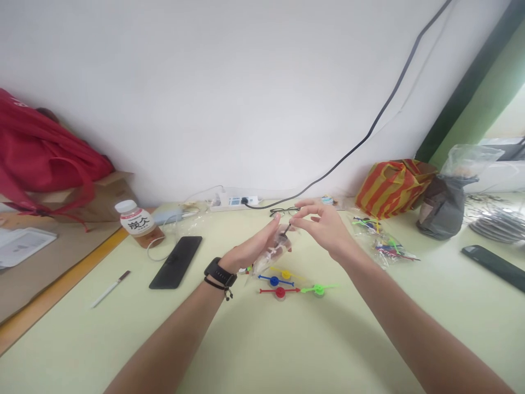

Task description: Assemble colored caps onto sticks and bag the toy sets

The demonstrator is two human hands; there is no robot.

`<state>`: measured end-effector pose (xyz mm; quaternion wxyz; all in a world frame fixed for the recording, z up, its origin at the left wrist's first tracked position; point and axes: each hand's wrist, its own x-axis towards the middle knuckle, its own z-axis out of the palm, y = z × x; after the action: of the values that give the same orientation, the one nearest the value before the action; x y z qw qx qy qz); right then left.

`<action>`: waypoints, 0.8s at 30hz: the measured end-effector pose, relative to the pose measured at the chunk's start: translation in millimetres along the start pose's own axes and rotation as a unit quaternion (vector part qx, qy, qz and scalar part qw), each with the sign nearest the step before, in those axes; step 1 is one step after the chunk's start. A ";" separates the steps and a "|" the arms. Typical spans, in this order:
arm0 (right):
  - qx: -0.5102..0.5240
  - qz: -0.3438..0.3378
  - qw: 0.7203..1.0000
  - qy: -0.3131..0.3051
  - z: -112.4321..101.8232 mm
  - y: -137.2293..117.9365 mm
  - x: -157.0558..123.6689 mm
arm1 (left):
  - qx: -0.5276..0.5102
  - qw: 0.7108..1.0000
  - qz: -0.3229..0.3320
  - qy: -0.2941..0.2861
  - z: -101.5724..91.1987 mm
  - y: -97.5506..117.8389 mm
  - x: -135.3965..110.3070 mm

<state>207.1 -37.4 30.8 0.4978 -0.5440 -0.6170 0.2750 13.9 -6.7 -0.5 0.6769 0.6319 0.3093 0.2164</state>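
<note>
My left hand (257, 246), a black watch on its wrist, is raised over the pale green table (262, 350) and closed around a small clear plastic bag (270, 253). My right hand (324, 225) pinches a thin dark piece (286, 229) at the bag's mouth, its other fingers spread. Below the hands lie small plastic toys with long stems: a yellow one (286, 273), a blue one (274, 280), a red one (280, 292) and a green one (319, 288).
A black phone (176, 261), a white pen (110, 289) and a white-capped bottle (137, 221) lie to the left. Glasses (284, 210) and a power strip (233, 201) sit by the wall. To the right are a clear bag of coloured pieces (379, 241), a striped bag (389, 186) and another dark phone (494, 266).
</note>
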 end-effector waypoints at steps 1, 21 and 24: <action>-0.003 -0.003 1.000 -0.006 3.1 2.9 0.1 | 0.002 1.000 0.001 -0.001 0.4 -0.5 0.2; -0.031 -0.174 0.983 -0.043 -23.0 10.7 12.4 | -0.095 0.992 -0.069 -0.050 -18.6 5.9 -7.2; -0.007 -0.165 0.986 -0.007 -22.6 19.4 18.7 | -0.127 0.984 -0.071 -0.102 -19.0 2.9 -8.3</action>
<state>237.1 -19.2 27.6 0.5282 -0.4361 -0.7038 0.1884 -4.9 1.6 3.4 0.7931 0.5360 0.2531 0.1400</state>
